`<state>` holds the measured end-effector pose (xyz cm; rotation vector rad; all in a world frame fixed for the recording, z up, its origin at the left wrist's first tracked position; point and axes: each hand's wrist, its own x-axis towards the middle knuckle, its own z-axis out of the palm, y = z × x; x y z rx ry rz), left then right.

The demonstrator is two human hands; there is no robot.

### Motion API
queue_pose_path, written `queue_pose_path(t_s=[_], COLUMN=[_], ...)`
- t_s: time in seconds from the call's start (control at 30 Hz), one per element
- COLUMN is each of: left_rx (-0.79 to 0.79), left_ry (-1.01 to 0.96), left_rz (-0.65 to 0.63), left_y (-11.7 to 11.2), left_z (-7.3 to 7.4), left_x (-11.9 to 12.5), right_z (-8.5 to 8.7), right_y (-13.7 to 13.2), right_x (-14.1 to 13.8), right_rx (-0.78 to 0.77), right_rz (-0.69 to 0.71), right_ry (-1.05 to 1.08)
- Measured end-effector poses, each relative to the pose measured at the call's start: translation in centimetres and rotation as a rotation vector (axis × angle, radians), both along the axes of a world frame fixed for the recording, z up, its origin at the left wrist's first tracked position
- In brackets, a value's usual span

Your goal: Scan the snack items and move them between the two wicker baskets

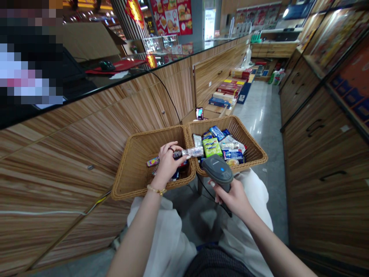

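Observation:
My left hand (168, 161) grips a clear plastic-wrapped tube-shaped product (191, 152) above the divide between two woven wicker baskets. Below that hand, the left basket (129, 181) holds a few small packets (152, 161) on its floor, partly hidden by my hand. My right hand (233, 198) is shut on a grey handheld barcode scanner (219, 171), whose head lies over the front rim of the right basket (248, 140). That basket is filled with several packaged goods, including a green box (211, 147) and blue packets (233, 155).
A wood-veneer counter (86, 134) with a black glass top runs along the left, and wooden cabinets (325, 154) line the right. A phone (199, 113) and stacked boxes (227, 94) stand along the counter. A dark cable (170, 96) hangs down it.

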<state>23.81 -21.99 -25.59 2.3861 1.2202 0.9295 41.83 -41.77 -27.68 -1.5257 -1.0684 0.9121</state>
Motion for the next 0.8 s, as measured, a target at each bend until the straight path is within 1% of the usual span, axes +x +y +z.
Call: queue_pose_path(t_s=[0.2,0.8], left_rx=[-0.005,-0.034], left_ry=[-0.022,-0.033], left_rz=[-0.017,-0.021], left_y=[0.17,0.34], left_z=[-0.19,-0.42], left_x=[0.02,-0.08], right_z=[0.01,-0.17], right_y=[-0.03,0.20], right_x=[-0.32,-0.47], right_rx=[-0.012,-0.021], right_rz=[0.004,0.012], right_ry=[-0.043,-0.031])
